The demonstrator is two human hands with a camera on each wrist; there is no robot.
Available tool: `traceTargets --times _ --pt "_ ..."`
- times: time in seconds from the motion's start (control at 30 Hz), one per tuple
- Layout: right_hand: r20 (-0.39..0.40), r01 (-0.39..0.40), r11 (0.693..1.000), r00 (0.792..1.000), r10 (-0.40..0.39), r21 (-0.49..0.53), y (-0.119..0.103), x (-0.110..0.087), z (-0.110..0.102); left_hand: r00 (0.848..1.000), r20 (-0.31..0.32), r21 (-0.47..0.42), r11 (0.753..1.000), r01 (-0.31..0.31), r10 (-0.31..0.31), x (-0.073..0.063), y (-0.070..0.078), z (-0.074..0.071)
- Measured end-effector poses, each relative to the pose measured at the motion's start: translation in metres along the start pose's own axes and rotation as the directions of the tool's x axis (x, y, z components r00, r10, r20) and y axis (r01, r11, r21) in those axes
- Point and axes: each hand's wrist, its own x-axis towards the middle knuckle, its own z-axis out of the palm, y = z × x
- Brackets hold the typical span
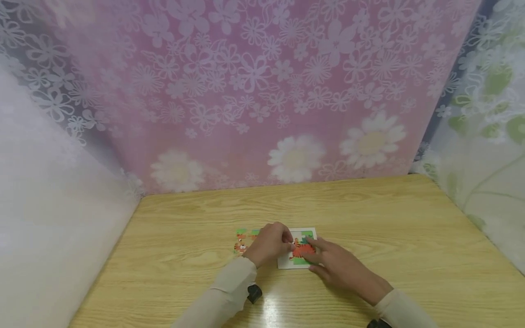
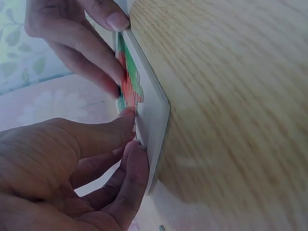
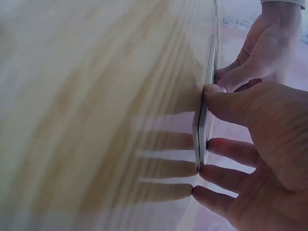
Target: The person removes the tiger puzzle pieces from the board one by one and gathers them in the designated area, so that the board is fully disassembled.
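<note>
A small white-framed jigsaw puzzle board (image 1: 285,262) lies flat on the table. Its right part is filled with green and orange pieces (image 1: 304,251) of a striped animal picture; bare white shows on the left. My left hand (image 1: 268,243) is over the board's left side, its thumb and fingertips pinching a small puzzle piece at the picture's edge, mostly covered by the fingers. My right hand (image 1: 340,264) rests on the right side with extended fingers touching the pieces, its thumb at the near edge (image 3: 208,86). In the left wrist view, the board's white rim (image 2: 156,103) shows.
More loose puzzle pieces (image 1: 241,246), with an orange animal face and green patches, lie left of the board, partly hidden by my left hand. The wooden table (image 1: 184,228) is bounded behind by a pink flowered curtain (image 1: 246,91) and by pale curtains at both sides.
</note>
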Motion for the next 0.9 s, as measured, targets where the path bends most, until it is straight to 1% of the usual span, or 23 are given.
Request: traceTargets --times 0.1,0.37,0.5,0.63,0.9 --pt "-0.011 0.009 1.0 1.0 -0.009 -0.011 0.0001 -0.003 -0.0014 1.0 0.002 -0.006 1.0 0.006 -0.006 -0.0006 -0.001 -0.0006" --pt "-0.043 0.011 1.0 0.999 -0.01 0.014 0.005 -0.0053 0.002 1.0 0.003 -0.019 1.0 0.015 -0.015 0.0001 0.0009 -0.0021" --pt "-0.023 -0.019 0.999 1.0 0.019 0.029 0.0052 -0.0055 0.0032 1.0 0.0 -0.02 0.999 0.03 -0.03 -0.0001 0.0022 -0.002" --pt "-0.011 -0.039 0.999 0.999 0.039 0.024 0.0048 -0.0056 0.0038 1.0 -0.01 -0.03 0.999 0.03 -0.03 -0.0006 0.0032 -0.0015" --pt "-0.015 -0.03 1.0 0.999 0.03 0.009 0.0034 -0.0057 0.0028 0.999 -0.04 -0.053 0.998 0.032 -0.034 -0.002 0.0035 0.0014"
